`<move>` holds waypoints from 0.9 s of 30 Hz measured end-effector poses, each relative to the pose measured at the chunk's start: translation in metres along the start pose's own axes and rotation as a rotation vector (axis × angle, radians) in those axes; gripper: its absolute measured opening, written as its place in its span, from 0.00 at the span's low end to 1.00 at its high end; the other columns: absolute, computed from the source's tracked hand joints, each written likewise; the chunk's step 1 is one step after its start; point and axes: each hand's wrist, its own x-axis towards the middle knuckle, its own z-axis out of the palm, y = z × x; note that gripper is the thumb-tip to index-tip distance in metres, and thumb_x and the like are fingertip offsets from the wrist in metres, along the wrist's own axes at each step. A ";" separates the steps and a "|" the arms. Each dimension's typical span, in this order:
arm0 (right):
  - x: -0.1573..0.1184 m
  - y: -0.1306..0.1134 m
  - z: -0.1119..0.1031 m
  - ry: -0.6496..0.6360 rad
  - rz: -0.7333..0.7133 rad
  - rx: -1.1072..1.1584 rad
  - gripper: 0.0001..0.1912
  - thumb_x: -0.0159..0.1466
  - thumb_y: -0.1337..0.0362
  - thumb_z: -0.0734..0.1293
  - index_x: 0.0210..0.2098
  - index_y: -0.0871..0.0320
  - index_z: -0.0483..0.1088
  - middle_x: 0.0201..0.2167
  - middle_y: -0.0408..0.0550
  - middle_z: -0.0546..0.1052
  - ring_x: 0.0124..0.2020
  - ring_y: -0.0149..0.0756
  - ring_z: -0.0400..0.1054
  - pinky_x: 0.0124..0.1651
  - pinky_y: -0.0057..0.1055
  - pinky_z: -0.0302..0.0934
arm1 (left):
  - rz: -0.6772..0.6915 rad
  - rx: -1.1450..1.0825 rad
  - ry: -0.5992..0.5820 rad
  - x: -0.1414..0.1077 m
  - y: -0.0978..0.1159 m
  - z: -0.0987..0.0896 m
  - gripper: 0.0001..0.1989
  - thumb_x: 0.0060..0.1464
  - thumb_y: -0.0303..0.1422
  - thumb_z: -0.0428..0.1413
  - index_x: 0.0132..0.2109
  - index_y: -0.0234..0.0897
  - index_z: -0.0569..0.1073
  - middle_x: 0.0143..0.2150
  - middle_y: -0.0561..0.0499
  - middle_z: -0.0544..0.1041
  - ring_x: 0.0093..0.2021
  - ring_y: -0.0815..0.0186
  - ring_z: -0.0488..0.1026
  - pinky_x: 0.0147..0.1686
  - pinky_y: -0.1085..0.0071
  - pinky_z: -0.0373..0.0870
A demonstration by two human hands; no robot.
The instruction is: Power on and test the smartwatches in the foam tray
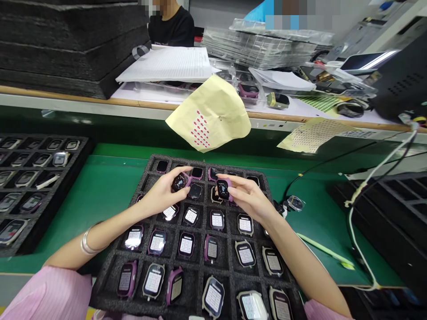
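Pink sleeve (pixel 58 291) lay nearest. Foam tray (pixel 102 284) beneath hands spaced watches (pixel 186 245). Apart, my left hand (pixel 163 189) gripped one watch (pixel 180 182), right hand (pixel 251 198) another watch (pixel 223 189), likely for screen-reading.

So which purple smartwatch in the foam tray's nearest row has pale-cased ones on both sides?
Third smartwatch from the left: a pale smartwatch left of it, another right. The other purple smartwatch sits at the row's left end.

Both forearms reaching forward, left hand (pixel 168 189) and right hand (pixel 248 195) apart, fingers curled
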 end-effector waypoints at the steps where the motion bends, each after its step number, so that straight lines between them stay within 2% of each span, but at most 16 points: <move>1: 0.000 -0.001 0.000 0.004 -0.001 -0.015 0.19 0.59 0.60 0.73 0.50 0.53 0.76 0.41 0.48 0.78 0.39 0.36 0.68 0.44 0.32 0.61 | 0.006 -0.007 0.004 0.001 0.001 -0.001 0.23 0.52 0.27 0.55 0.56 0.34 0.68 0.52 0.45 0.73 0.51 0.59 0.71 0.52 0.66 0.65; 6: -0.001 -0.001 0.000 0.024 -0.009 -0.027 0.18 0.59 0.60 0.73 0.49 0.52 0.76 0.40 0.46 0.77 0.37 0.35 0.67 0.43 0.32 0.60 | 0.023 -0.005 0.025 0.003 0.003 -0.004 0.21 0.51 0.26 0.54 0.54 0.34 0.69 0.50 0.46 0.73 0.49 0.61 0.70 0.50 0.67 0.65; 12: -0.003 -0.001 -0.002 0.004 0.009 0.035 0.19 0.57 0.59 0.74 0.48 0.54 0.77 0.35 0.47 0.78 0.34 0.36 0.68 0.40 0.33 0.63 | 0.063 0.006 0.008 -0.005 0.012 -0.006 0.19 0.50 0.23 0.54 0.51 0.37 0.71 0.39 0.51 0.73 0.39 0.66 0.70 0.40 0.72 0.66; 15: -0.004 -0.001 -0.001 -0.021 0.009 0.074 0.19 0.56 0.60 0.75 0.47 0.54 0.77 0.34 0.46 0.78 0.33 0.35 0.69 0.39 0.31 0.64 | 0.071 -0.006 0.006 -0.006 0.014 -0.006 0.20 0.51 0.24 0.54 0.52 0.37 0.71 0.40 0.51 0.73 0.38 0.66 0.69 0.40 0.72 0.66; 17: -0.004 -0.002 0.002 -0.037 0.017 0.097 0.18 0.57 0.61 0.74 0.48 0.55 0.77 0.37 0.47 0.79 0.36 0.36 0.71 0.42 0.32 0.65 | 0.050 0.002 0.031 -0.004 0.013 -0.006 0.18 0.50 0.25 0.55 0.50 0.37 0.71 0.42 0.50 0.73 0.41 0.65 0.70 0.41 0.71 0.67; 20: -0.004 -0.003 0.005 -0.085 0.078 0.185 0.20 0.61 0.61 0.71 0.53 0.56 0.72 0.44 0.51 0.78 0.45 0.41 0.73 0.50 0.40 0.65 | -0.074 -0.089 0.005 0.001 0.009 -0.003 0.20 0.50 0.29 0.59 0.51 0.36 0.69 0.42 0.49 0.73 0.37 0.66 0.71 0.36 0.70 0.70; 23: -0.003 -0.002 0.007 -0.125 0.178 0.286 0.23 0.64 0.62 0.69 0.58 0.58 0.67 0.45 0.56 0.79 0.49 0.45 0.73 0.55 0.47 0.62 | -0.250 -0.340 -0.068 0.002 0.009 0.002 0.21 0.49 0.30 0.60 0.51 0.34 0.66 0.36 0.50 0.73 0.30 0.68 0.72 0.28 0.72 0.70; 27: -0.002 0.003 0.009 -0.129 0.268 0.373 0.24 0.64 0.64 0.69 0.59 0.59 0.65 0.49 0.59 0.77 0.52 0.48 0.72 0.58 0.52 0.60 | -0.420 -0.648 -0.056 0.002 0.008 0.009 0.20 0.50 0.27 0.57 0.51 0.32 0.67 0.40 0.47 0.76 0.38 0.63 0.76 0.35 0.67 0.76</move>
